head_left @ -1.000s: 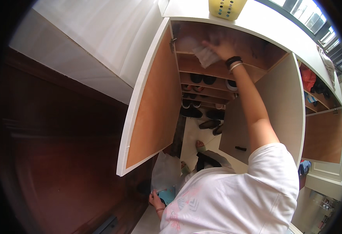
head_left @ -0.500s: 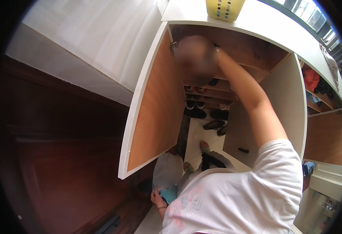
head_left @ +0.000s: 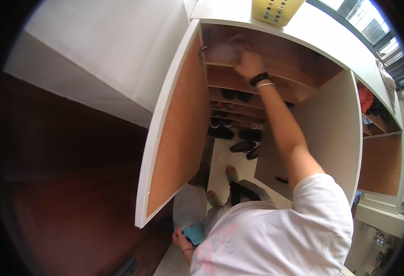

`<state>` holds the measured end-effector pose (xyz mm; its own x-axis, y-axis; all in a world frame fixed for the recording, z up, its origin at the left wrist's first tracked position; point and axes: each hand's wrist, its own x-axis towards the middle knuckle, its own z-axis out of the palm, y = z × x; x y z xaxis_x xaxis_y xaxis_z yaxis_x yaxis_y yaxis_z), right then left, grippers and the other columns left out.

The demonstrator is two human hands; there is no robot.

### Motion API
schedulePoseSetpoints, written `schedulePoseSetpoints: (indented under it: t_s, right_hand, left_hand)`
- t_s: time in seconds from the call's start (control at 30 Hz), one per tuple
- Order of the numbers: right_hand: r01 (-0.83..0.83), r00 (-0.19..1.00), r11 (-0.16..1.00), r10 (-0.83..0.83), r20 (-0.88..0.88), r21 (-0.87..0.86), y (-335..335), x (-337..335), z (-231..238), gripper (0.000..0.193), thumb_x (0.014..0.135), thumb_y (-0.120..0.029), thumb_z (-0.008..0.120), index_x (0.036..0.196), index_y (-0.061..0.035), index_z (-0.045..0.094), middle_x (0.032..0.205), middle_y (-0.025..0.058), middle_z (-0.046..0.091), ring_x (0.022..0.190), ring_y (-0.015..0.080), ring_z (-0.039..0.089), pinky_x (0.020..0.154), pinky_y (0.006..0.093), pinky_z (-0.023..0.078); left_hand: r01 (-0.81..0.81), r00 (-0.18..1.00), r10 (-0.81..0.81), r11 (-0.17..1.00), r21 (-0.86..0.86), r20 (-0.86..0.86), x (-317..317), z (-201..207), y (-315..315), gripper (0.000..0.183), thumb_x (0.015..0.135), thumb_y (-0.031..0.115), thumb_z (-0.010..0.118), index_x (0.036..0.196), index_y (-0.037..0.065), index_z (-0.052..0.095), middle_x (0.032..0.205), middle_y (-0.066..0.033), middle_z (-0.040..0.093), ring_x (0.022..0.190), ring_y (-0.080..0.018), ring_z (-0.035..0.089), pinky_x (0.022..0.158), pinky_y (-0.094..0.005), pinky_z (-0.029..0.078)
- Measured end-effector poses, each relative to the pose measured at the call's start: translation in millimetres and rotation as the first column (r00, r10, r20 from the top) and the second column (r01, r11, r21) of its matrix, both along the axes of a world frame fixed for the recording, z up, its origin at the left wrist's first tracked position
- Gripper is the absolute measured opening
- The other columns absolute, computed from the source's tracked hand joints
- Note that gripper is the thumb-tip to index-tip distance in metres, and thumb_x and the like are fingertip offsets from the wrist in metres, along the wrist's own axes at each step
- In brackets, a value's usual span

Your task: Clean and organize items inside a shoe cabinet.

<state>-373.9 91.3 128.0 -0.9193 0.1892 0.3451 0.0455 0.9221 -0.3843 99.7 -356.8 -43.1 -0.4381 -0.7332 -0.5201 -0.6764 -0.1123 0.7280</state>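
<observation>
My right hand (head_left: 251, 66), with a dark band and a pale bracelet at the wrist, reaches into the top compartment of an open shoe cabinet (head_left: 321, 69). Its fingers are smeared by motion. Beside them is a pale blurred patch (head_left: 227, 51) that I cannot make out. Low on the left, my left hand (head_left: 179, 238) grips the edge of a teal thing (head_left: 193, 232) with dark spots, its kind unclear. A pale grey, bag-like thing (head_left: 189, 205) hangs just above that hand. Several shoes (head_left: 236, 95) stand on the lower shelves.
The left cabinet door (head_left: 176, 124) and right door (head_left: 317, 138) stand wide open around my arm. A yellow perforated basket (head_left: 278, 11) sits on the cabinet top. Dark shoes (head_left: 242, 146) lie on the floor near my green slippers (head_left: 232, 176). Another open compartment (head_left: 374, 110) holds clothes-like items.
My right hand has drawn back a little from deep in the top compartment, so its wrist bands now show. The view has shifted slightly; my left hand keeps its hold on the teal thing.
</observation>
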Motion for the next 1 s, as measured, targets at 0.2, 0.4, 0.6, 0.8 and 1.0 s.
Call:
schedulePoseSetpoints:
  t_s: [0.2,0.4,0.6,0.8,1.0]
  right_hand:
    - [-0.222,0.974,0.974,0.223,-0.029,0.046,11,0,-7,0.038,0.076,-0.012,0.056,0.112,-0.0169,0.062,0.117,0.0126,0.057,0.106,0.0328,0.053,0.092,0.0430,0.044]
    - [0.211,0.973,0.883,-0.147,-0.180,0.419,170,-65,-35,0.042,0.073,-0.002,0.051,0.110,-0.0179,0.065,0.107,0.0124,0.063,0.102,0.0326,0.056,0.096,0.0398,0.042]
    - [0.123,0.992,0.964,-0.117,-0.038,0.238,136,-152,-32,0.044,0.070,0.001,0.050,0.107,-0.0170,0.066,0.110,0.0120,0.062,0.106,0.0309,0.055,0.098,0.0377,0.040]
    - [-0.207,0.976,0.964,0.216,-0.036,0.169,63,-180,-26,0.046,0.068,0.005,0.049,0.104,-0.0161,0.068,0.113,0.0115,0.061,0.109,0.0293,0.054,0.100,0.0356,0.038]
    - [-0.512,0.855,0.851,0.518,-0.024,0.121,38,-145,-8,0.048,0.066,0.008,0.047,0.101,-0.0152,0.070,0.115,0.0110,0.060,0.113,0.0277,0.052,0.102,0.0335,0.037]
  left_hand:
    - [-0.057,0.997,0.053,0.996,0.075,0.053,-7,-5,-1,0.027,0.079,0.024,0.061,0.086,-0.002,0.062,0.084,-0.0073,0.061,0.075,-0.0174,0.056,0.068,-0.0321,0.046]
    - [-0.057,0.993,0.048,0.995,0.079,0.109,-10,-11,1,0.031,0.080,0.027,0.060,0.086,-0.003,0.060,0.081,-0.0073,0.059,0.072,-0.0168,0.055,0.065,-0.0304,0.046]
    - [-0.062,0.989,0.056,0.997,0.042,0.137,6,-5,1,0.029,0.081,0.025,0.059,0.083,-0.003,0.061,0.078,-0.0070,0.060,0.068,-0.0152,0.053,0.061,-0.0301,0.044]
    - [-0.081,0.991,0.074,0.995,0.058,0.112,26,-10,1,0.026,0.081,0.024,0.059,0.082,-0.002,0.061,0.074,-0.0041,0.056,0.065,-0.0127,0.050,0.058,-0.0296,0.042]
    - [-0.033,0.996,0.029,0.999,0.039,0.088,17,6,10,0.025,0.083,0.023,0.061,0.082,-0.002,0.060,0.081,-0.0047,0.059,0.071,-0.0121,0.052,0.063,-0.0290,0.044]
